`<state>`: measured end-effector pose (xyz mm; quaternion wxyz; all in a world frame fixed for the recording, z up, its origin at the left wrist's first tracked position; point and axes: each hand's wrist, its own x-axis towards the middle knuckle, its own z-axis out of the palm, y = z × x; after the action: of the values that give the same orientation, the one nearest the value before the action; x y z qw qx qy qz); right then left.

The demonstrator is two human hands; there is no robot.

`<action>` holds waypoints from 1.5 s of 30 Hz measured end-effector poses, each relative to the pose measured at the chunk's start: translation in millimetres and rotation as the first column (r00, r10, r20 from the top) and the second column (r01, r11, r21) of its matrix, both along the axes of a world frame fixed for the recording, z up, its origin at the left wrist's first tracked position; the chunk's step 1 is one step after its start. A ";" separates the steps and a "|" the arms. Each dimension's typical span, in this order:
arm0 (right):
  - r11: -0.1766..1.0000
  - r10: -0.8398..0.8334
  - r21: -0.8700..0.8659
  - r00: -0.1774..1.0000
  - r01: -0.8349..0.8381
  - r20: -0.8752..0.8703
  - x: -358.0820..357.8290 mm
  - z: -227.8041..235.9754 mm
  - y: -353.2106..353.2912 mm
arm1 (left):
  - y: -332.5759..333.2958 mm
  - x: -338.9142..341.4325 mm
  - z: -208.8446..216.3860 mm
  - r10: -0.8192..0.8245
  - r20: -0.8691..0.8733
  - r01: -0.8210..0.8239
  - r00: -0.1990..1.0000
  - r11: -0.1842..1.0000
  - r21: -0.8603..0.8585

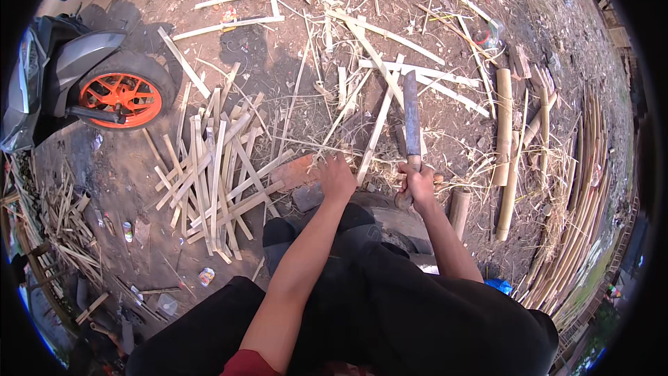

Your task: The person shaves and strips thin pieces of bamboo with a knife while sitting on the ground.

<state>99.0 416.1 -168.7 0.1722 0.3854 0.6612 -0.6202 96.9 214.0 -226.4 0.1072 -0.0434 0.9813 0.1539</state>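
Observation:
My right hand (419, 182) is closed round the wooden handle of a machete (412, 115), whose broad dark blade points away from me. Curled over the ground in front of my knees, my left hand (337, 177) shows mainly its back; its fingertips and whatever they hold are hidden. A thin bamboo strip (306, 143) crosses just beyond those fingers. Beside this hand lie a reddish brick (296, 171) and a grey stone block (308, 198). Between hand and blade, a long split bamboo slat (379, 125) slants away over shavings on the soil.
A heap of bamboo slats (216, 174) lies left of my knees. Beyond it stands a motorbike with an orange wheel rim (122, 99). Thick bamboo lengths (503, 125) and a long bundle of poles (588, 160) lie to the right. More slats (396, 38) scatter ahead.

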 end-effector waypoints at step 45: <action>0.946 -0.323 0.062 0.941 0.318 0.105 163.4 98.4 -1.3 | -49.1 -210.8 205.4 -0.423 0.700 0.107 0.575 0.888 0.448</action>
<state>262.4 414.9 -70.3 0.0981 0.5262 0.5922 -0.6023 -113.9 164.9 -21.0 0.5512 0.0645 0.7846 0.2766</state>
